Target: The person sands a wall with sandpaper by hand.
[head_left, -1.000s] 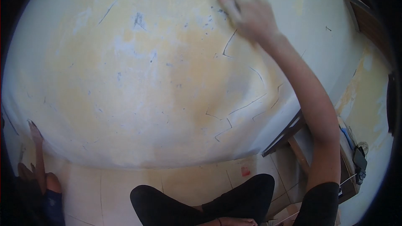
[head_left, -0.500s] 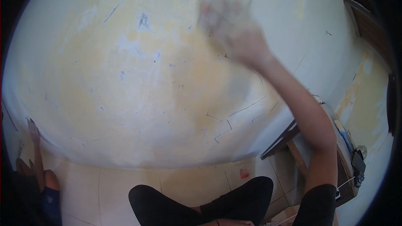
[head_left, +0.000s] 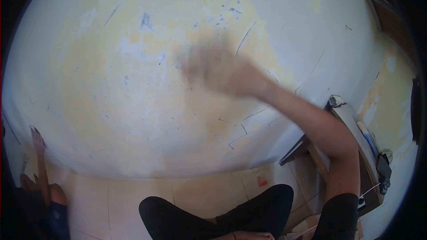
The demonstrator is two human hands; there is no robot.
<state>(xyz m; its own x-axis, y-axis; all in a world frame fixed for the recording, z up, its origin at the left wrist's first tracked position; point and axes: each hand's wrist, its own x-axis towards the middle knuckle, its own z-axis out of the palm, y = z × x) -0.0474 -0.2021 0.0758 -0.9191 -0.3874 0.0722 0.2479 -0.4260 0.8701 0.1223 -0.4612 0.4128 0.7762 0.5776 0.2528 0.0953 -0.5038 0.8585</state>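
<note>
In front of the patchy yellow and white wall [head_left: 147,102], my right hand [head_left: 218,66] is raised at the middle of the view. Motion smears its fingers, so whether anything is under or in them cannot be made out. Dark scratches and marks run across the wall beside the hand. My left hand [head_left: 253,235] rests low in my lap at the bottom edge, between my dark-clad legs; its fingers are only partly visible.
A co-worker's hand [head_left: 38,140] touches the wall's lower left. At right, a wooden table [head_left: 356,133] carries a blue-handled brush [head_left: 368,138], cable and dark device. A dark shelf [head_left: 391,22] hangs upper right. Red patch [head_left: 262,181] on the tiled floor [head_left: 138,195].
My right hand has swept down and to the left across the wall, uncovering blue specks above it. My left hand stays in my lap.
</note>
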